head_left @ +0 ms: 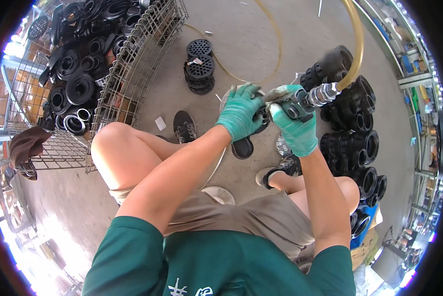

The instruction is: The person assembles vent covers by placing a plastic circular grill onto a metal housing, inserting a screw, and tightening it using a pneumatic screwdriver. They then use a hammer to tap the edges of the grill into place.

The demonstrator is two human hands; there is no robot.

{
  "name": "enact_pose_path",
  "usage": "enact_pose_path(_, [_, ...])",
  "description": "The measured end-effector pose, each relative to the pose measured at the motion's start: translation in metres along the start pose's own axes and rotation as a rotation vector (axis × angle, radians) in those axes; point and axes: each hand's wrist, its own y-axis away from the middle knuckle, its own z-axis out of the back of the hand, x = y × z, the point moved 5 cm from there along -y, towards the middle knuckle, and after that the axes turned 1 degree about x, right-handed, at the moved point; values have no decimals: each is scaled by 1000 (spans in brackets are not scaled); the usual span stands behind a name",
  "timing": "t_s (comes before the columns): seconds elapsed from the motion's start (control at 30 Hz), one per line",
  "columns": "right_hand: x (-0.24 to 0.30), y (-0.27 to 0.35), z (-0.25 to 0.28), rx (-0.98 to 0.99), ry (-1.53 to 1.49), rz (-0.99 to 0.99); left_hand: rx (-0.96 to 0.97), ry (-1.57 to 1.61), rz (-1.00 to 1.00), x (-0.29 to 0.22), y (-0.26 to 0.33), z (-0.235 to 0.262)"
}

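Note:
My left hand (241,111), in a green-and-white work glove, is closed over a black part (257,129), most of it hidden under the fingers. Close beside it, my right hand (296,129), gloved the same way, wraps round a black air tool (294,110). A metal coupling (323,94) joins that tool to a yellowish air hose (355,49) rising at the upper right. The tool's working end is at the left hand's fingers; whether it touches the part I cannot tell. Below the left hand shows a dark rounded piece (242,148).
On the left stands a wire-mesh cage (128,59) heaped with black ring-shaped parts (80,88). Black round grates (200,68) are stacked on the floor ahead. Rows of black pipe fittings (347,143) stand at my right. Shelving (411,79) runs along the far right.

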Motion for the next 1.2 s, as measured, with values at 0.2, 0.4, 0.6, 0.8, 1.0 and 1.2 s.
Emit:
enact_pose_path(0.2, [2, -5, -2, 29, 0, -35, 315, -83, -52, -13, 5, -19])
enact_pose_path(0.4, [5, -3, -3, 39, 22, -72, 262, -57, -80, -10, 5, -25])
enact_pose_path(0.6, [6, -4, -1, 79, 23, -44, 381, -87, -43, -8, 1, -32])
enact_pose_path(0.8, [-2, 1, 0, 50, 22, -48, 384, 32, -67, -2, 2, -30])
enact_pose_path(1.0, [-11, 2, -1, 63, 110, -9, 339, 102, -64, 6, 6, -31])
enact_pose_path(1.2, [0, 0, -4, 95, 43, -1, 250, 33, -121, 0, 6, -24])
